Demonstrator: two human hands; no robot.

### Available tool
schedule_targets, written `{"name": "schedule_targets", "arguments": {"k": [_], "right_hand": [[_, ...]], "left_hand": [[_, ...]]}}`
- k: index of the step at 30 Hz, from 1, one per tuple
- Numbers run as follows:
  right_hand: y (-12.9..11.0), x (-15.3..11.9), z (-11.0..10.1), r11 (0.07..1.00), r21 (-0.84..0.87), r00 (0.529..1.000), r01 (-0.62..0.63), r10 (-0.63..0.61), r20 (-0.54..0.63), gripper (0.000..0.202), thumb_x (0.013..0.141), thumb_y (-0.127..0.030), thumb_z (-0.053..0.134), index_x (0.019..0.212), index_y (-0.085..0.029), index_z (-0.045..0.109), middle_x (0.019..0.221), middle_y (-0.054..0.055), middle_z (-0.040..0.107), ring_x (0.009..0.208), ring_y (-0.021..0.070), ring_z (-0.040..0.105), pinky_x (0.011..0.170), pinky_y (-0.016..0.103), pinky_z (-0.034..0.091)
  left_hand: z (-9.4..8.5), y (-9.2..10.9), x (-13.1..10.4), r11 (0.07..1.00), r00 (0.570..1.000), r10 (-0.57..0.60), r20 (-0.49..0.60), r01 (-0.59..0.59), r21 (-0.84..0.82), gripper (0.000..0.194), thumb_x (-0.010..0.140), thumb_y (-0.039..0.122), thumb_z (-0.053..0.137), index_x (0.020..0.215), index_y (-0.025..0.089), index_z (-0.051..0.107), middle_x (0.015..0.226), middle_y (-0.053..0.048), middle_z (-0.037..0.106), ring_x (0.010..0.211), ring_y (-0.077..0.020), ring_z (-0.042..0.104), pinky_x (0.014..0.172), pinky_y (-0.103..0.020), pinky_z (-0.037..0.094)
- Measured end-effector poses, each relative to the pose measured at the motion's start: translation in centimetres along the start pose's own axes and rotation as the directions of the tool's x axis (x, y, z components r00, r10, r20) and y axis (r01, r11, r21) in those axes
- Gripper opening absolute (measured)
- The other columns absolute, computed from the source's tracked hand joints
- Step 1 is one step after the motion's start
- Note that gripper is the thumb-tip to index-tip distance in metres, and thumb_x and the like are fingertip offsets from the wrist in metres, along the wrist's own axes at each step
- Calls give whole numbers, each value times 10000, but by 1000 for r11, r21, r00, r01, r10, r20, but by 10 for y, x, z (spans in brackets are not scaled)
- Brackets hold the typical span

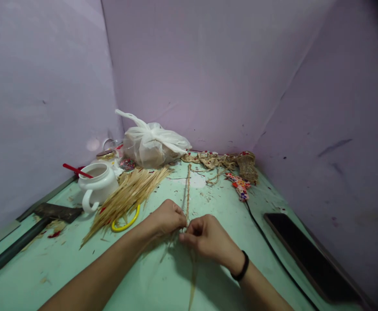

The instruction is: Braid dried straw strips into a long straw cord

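A thin braid of straw-coloured fibre [188, 190] runs from the far side of the green table down to my two hands. My left hand [171, 218] pinches strands at the braid's near end. Close beside it, my right hand [205, 237], with a black band on the wrist, is closed at the same spot with thumb and fingers together. Loose strands [193, 280] trail from under the hands toward me. The exact grip on each strand is partly hidden by the fingers.
Left of my hands lie a fan of straw [130, 190], a yellow loop handle [126, 224], a white pot [98, 179] with a red stick, and a hammer [59, 211]. Behind stand a white plastic bag [153, 144] and woven pieces [211, 160]. A dark phone [305, 255] and black cable [266, 242] lie right.
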State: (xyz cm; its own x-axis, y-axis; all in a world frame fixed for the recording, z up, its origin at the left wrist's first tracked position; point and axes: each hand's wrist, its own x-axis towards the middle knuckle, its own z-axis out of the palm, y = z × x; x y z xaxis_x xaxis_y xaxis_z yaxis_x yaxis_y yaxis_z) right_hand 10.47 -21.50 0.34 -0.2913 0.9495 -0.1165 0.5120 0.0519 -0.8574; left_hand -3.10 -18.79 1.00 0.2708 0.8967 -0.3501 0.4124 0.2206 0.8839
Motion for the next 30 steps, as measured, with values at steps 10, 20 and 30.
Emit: {"name": "schedule_targets", "arguments": {"k": [10,20,30], "right_hand": [[2,12,-2,747,604,961,-277,210,181,176,585,-255,601,568,-133,475,421,-48,424,365,35,338,379,176,238],[-2,9,5,678,655,942,-332,277,191,194,618,-268,574,629,-170,407,459,-53,449,385,58,404,383,176,259],[6,14,3,833,505,970,-228,241,40,130,571,-187,570,525,-134,460,404,-66,377,357,19,268,374,187,160]], "left_hand": [[-7,-4,4,997,987,7,158,7,-83,67,496,150,461,431,139,469,310,60,349,275,-34,232,324,-188,129],[-6,-3,3,994,988,71,135,-59,-88,63,508,131,477,449,123,498,335,55,357,327,-33,254,358,-189,161],[-14,-1,0,968,994,37,98,-60,245,123,533,204,487,465,122,549,374,20,427,357,-62,309,384,-202,220]]}}
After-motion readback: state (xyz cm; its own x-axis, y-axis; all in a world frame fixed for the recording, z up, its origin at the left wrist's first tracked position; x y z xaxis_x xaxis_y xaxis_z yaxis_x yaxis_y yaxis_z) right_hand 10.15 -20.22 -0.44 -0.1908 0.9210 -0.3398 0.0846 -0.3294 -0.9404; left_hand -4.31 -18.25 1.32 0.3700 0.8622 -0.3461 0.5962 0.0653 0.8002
